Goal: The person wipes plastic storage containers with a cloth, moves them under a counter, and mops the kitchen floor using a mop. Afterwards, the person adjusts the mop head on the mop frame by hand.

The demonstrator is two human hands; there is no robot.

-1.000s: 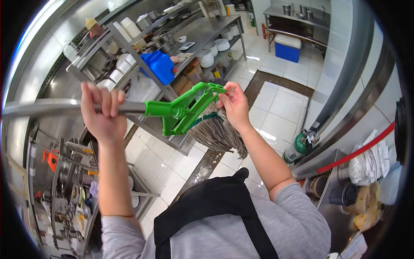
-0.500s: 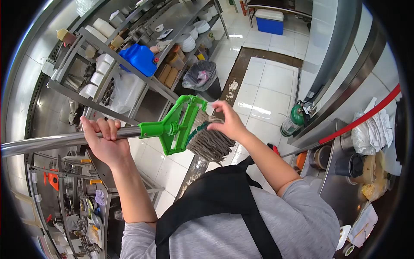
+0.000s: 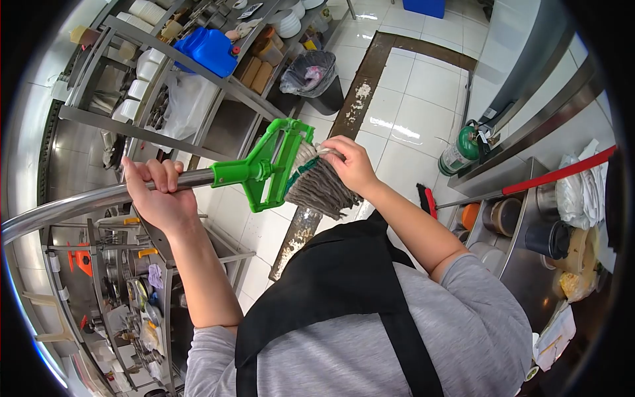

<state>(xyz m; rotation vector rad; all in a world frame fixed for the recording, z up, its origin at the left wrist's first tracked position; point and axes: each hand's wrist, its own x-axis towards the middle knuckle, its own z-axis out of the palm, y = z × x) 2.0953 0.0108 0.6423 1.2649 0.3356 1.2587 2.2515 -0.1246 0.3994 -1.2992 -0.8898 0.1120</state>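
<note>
My left hand is closed round the shiny metal mop handle, its thumb sticking up along the far side. A green plastic mop clamp is fixed at the handle's end, tilted up over the floor. From the clamp hangs a grey string mop head, crossed by a dark green band. The fingers of my right hand are pinched on the strands at the top right of the mop head, close to the band.
Steel shelving with a blue jug and bowls stands at left. Beyond the mop is a lined trash bin. A green gas cylinder and a red-headed brush are on the tiled floor at right, near a steel counter with containers.
My right hand has gone from hovering with spread fingers beside the mop head to pinching its strands. The clamp and mop head sit slightly higher in view.
</note>
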